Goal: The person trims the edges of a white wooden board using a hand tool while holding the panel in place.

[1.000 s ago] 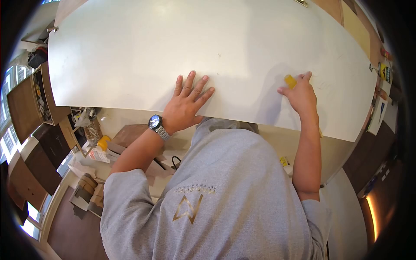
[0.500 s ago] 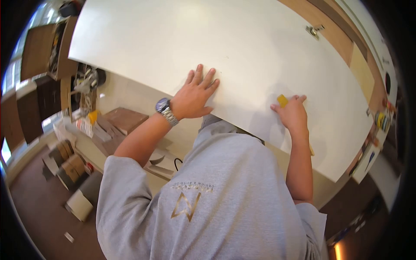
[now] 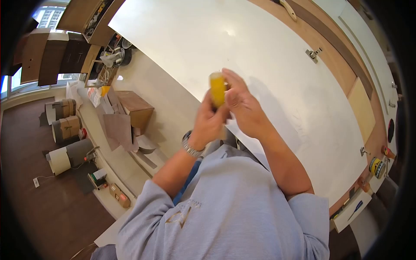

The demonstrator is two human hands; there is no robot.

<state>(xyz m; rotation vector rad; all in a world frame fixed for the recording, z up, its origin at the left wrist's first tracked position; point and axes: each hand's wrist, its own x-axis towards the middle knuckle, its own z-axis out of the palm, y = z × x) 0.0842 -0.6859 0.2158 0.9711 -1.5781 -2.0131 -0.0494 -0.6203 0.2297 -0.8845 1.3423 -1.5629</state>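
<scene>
My left hand [image 3: 209,119] is wrapped round the lower part of a yellow object [image 3: 217,90] with a rounded end, blurred by motion, so its exact kind cannot be made out. Against the other side of it, my right hand [image 3: 243,106] has its fingers bent and its thumb drawn in. Both hands meet just above the near edge of a large white panel [image 3: 277,82], in front of my chest. Metal hinges [image 3: 313,55] are fixed along the panel's far right side.
Left of the panel, a brown box [image 3: 136,108] stands beside offcuts of sheet material [image 3: 119,130]. Rolls of material [image 3: 71,156] lie on the floor further left. A brush [image 3: 288,9] lies beyond the panel, and a tin [image 3: 377,167] stands at the right.
My left hand has lifted off the panel and closed on the yellow object. My right hand has brought that object up and leftward from the panel. The view has turned.
</scene>
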